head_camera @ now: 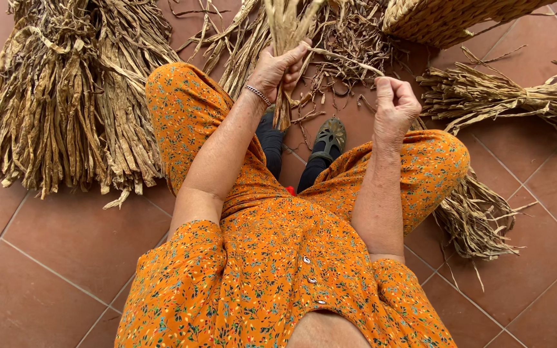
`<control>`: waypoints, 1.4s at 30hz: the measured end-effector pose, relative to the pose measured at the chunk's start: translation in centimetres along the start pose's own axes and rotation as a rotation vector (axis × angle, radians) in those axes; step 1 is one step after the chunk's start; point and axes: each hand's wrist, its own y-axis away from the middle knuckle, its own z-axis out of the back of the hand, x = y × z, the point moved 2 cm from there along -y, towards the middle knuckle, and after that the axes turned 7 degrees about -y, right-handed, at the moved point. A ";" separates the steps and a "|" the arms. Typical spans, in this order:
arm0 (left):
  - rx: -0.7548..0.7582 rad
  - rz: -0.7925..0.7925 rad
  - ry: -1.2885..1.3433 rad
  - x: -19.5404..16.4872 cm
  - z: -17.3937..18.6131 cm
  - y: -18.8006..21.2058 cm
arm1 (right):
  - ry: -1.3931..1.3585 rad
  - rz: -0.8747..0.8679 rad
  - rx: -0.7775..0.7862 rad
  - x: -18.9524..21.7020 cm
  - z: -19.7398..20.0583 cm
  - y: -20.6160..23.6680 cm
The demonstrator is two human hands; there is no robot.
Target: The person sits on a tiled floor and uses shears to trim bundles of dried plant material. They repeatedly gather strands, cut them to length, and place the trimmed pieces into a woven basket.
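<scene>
Overhead, left hand (282, 67) grips a dry, papery leaf bundle (285, 26) w/ right hand (394, 106) pinching one flat strand (343, 59), above terracotta floor tiles (66, 258).

A large heap of dried leaves (66, 96) lay on the floor (53, 258) at the person's left. A tied bundle (510, 100) lay at the right, a basket (446, 19) behind it. Loose scraps (349, 45) lay ahead, beyond the feet (327, 138). Another bundle (478, 219) lay beside the right knee.
</scene>
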 end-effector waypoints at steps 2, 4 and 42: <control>-0.069 -0.007 -0.016 -0.1 0.7 -0.3 | -0.037 0.009 -0.081 0.1 0.6 -0.4; -0.140 -0.009 -0.076 -0.2 1.2 -0.5 | -0.151 -0.018 -0.064 0.3 1.3 -0.9; 0.113 -0.028 -0.111 2.6 -3.3 0.5 | -0.026 -0.281 0.402 0.6 -5.1 2.7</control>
